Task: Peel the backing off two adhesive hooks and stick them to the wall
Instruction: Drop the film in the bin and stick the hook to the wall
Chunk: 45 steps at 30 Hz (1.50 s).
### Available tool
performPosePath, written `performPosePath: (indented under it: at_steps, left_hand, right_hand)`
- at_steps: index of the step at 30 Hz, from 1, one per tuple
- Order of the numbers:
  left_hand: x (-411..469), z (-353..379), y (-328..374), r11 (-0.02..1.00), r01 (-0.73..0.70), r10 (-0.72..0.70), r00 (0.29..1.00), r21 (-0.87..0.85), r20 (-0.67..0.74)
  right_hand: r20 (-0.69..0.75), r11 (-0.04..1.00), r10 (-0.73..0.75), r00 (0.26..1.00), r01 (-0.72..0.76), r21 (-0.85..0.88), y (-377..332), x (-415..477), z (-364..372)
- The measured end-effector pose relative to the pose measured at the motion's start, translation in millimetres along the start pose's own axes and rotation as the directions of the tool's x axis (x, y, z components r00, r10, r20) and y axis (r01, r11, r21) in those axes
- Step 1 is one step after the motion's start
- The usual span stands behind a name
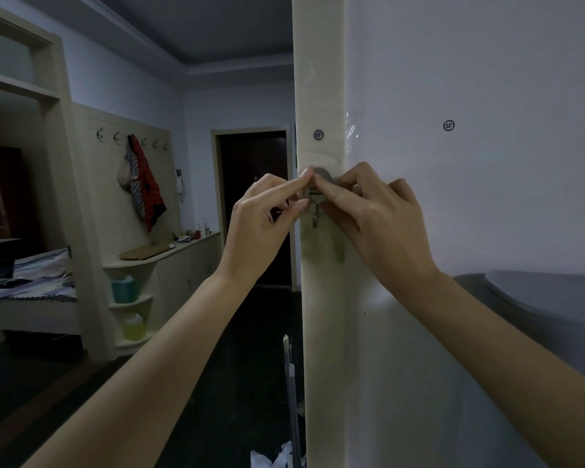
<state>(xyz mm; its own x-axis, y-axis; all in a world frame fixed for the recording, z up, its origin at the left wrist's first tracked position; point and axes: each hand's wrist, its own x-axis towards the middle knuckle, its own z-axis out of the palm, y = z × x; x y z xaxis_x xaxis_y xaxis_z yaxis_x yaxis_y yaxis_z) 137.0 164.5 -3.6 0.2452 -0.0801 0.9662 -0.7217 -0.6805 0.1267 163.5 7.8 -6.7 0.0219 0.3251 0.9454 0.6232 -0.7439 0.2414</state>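
Note:
A round grey adhesive hook (pixel 319 189) with a metal hook hanging from it lies against the cream wall edge (pixel 320 96), below a round black mark (pixel 318 135). My left hand (pixel 264 217) reaches in from the left, its fingertips on the hook's upper left rim. Over the hook's right side lies my right hand (pixel 375 217), with index finger and thumb on the pad. Whether the pad is stuck to the wall I cannot tell. Only one adhesive hook shows.
A second round mark (pixel 448 126) sits on the white wall to the right. A grey curved object (pixel 541 298) stands at lower right. To the left are a coat rack with hanging clothes (pixel 142 184), a low cabinet (pixel 169 261), a bed (pixel 27 282) and a dark doorway (pixel 254 204).

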Motion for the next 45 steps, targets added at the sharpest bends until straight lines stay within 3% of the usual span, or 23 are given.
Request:
performPosePath:
  at_steps: [5,16,27,45]
  left_hand:
    - [-6,5,-6,0.998,0.041,-0.041,0.999,-0.043,-0.002]
    - [-10,-1,-1,0.968,-0.024,0.020,1.000,0.248,0.019]
    - [-19,1,1,0.942,-0.032,0.027,0.999,0.334,0.020]
    - [-32,-24,51,0.977,0.091,-0.130,0.971,0.194,0.198]
  right_hand:
    - [-0.049,0.998,0.039,0.998,-0.041,-0.039,-2,-1,3]
    - [0.099,0.998,0.036,0.994,-0.030,-0.053,0,-9,-9]
    - [0.112,0.993,0.071,0.991,-0.061,-0.097,-3,-12,-4]
    - [0.419,0.975,0.076,0.905,-0.156,0.160,-6,-31,-69]
